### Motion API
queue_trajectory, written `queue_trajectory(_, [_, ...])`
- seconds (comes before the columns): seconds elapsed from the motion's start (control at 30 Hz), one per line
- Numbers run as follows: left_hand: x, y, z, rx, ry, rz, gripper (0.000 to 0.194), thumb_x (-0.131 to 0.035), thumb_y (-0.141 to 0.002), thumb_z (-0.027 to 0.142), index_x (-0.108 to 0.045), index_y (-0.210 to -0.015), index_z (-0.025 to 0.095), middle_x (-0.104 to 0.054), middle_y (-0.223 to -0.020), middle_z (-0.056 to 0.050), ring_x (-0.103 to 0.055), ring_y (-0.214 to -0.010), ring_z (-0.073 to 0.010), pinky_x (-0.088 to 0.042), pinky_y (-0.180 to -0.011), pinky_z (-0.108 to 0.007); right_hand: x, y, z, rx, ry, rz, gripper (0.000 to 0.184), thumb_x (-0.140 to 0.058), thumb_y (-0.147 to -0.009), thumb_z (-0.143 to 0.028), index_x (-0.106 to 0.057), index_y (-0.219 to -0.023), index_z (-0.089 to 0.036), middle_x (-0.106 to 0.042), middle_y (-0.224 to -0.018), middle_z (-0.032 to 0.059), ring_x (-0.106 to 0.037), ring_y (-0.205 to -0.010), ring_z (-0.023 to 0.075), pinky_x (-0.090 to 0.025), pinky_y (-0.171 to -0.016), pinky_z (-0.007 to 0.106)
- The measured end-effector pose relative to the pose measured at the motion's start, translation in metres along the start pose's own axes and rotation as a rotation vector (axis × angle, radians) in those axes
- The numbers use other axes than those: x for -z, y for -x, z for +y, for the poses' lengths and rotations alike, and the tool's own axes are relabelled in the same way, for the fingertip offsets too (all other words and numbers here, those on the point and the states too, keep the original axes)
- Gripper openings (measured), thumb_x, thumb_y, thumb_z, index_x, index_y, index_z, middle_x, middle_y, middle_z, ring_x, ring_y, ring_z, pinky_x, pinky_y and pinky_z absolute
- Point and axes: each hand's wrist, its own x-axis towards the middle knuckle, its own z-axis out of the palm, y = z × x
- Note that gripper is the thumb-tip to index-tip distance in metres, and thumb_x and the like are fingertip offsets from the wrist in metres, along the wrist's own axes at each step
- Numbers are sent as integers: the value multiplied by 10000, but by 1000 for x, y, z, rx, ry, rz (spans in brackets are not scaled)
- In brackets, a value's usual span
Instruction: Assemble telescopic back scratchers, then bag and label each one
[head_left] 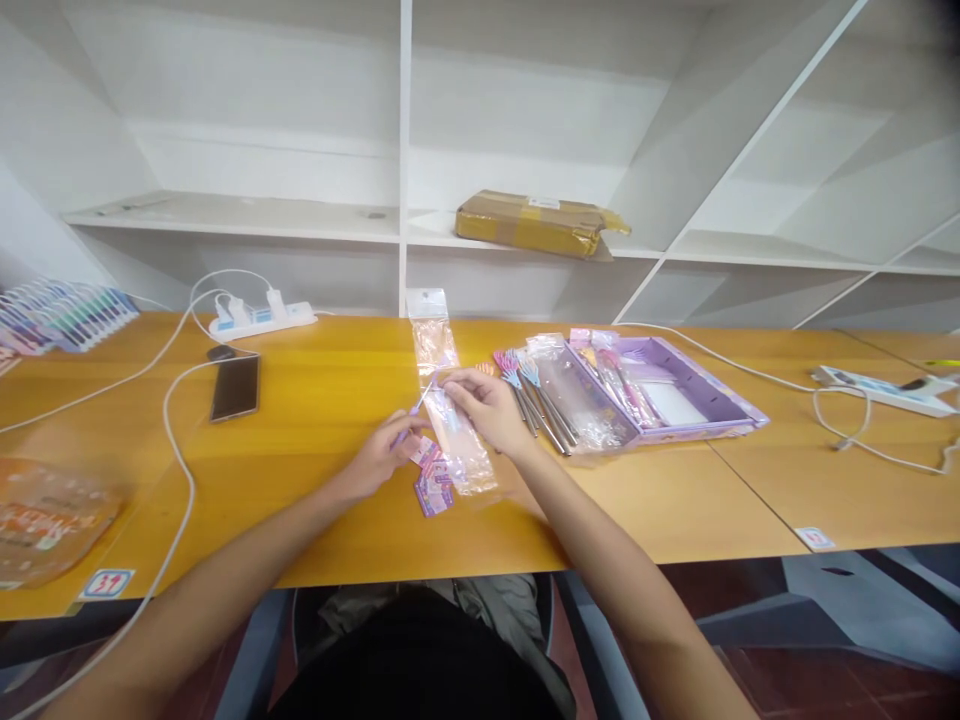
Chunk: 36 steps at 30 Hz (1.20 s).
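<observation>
Left hand [386, 452] has its fingers curled round a thin purple-and-silver stick [423, 396] (maybe a back scratcher, too blurry to swear to), right hand [481, 402] thumb-and-finger pinching the top end, above a clear plastic sleeve [466, 452]. From there: purple cards [433, 492] at 6 o'clock, metal-handled scratchers [551, 415] at 3.

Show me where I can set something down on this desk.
Free: the desk between phone and plastic sleeve, beyond the left hand; also in front of the purple box. Crowded: beneath the hands, with cards; and between right hand and box, with metal-handled tools and clear packaging.
</observation>
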Motion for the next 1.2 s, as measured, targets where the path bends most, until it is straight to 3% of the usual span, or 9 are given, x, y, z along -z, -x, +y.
queue_trajectory(0.13, [-7,-1,3,-6,-35,9,271,-765,-890,467,-794,-912,199,-624,-1070,-90,-625,-955,-230,-528,-910,-373,-19,4,30,-23,-69,51,401,-776,-856,-631,-660,-925,-254,-643,-764,0,-554,-612,156,-444,-518,284])
queue_trajectory(0.33, [-12,1,1,242,252,85,443,-523,-987,570,-742,-856,208,-492,-694,3,-413,-531,-139,-436,-544,-297,-31,19,44,-31,-102,106,420,-768,-873,-640,-593,-870,-259,-589,-611,-39,-516,-490,153,-450,-498,311])
queue_trajectory(0.47, [-9,2,7,100,2,42,290,-721,-887,502,-791,-879,220,-665,-882,-59,-646,-871,-238,-549,-872,-392,-33,23,42,25,-47,122,417,-763,-889,-640,-620,-876,-249,-600,-671,-21,-528,-530,149,-464,-533,310])
queue_trajectory(0.57, [-9,3,12,32,-115,57,217,-726,-896,432,-812,-874,233,-719,-1002,-79,-645,-1130,-300,-469,-1095,-467,-32,22,41,1,-118,116,448,-595,-979,-693,-610,-912,-251,-605,-739,-7,-542,-574,147,-475,-565,301])
queue_trajectory(0.73, [-11,4,12,6,-71,4,230,-720,-910,428,-790,-829,224,-695,-1028,-69,-660,-1048,-267,-509,-1012,-428,-37,18,46,-72,-136,-105,404,-755,-877,-613,-650,-1048,-262,-682,-956,14,-650,-880,188,-555,-809,319])
queue_trajectory(0.83, [-11,3,11,13,-46,-5,256,-756,-884,467,-786,-823,221,-677,-1071,-70,-654,-1022,-249,-524,-964,-396,-39,14,49,-78,-107,-53,377,-722,-893,-619,-654,-951,-254,-663,-918,17,-637,-939,204,-540,-846,322])
queue_trajectory(0.93, [-6,-1,9,7,34,125,308,-781,-864,512,-778,-842,205,-673,-1094,-79,-647,-1026,-235,-525,-930,-357,-27,9,48,-42,-214,139,383,-671,-927,-643,-610,-938,-265,-615,-898,19,-617,-891,199,-529,-769,309])
queue_trajectory(1.03, [4,-7,1,35,213,407,328,-782,-875,517,-747,-877,190,-685,-955,-47,-640,-871,-183,-519,-823,-309,-9,8,42,-22,-323,235,380,-668,-937,-640,-603,-984,-269,-553,-836,2,-545,-713,168,-477,-615,290])
queue_trajectory(1.2, [27,-18,-8,42,454,780,326,-852,-827,458,-691,-872,178,-672,-814,-3,-629,-771,-143,-489,-740,-271,7,20,27,-130,-171,-164,405,-630,-989,-630,-658,-1019,-228,-441,-628,-61,-321,-480,117,-289,-469,274])
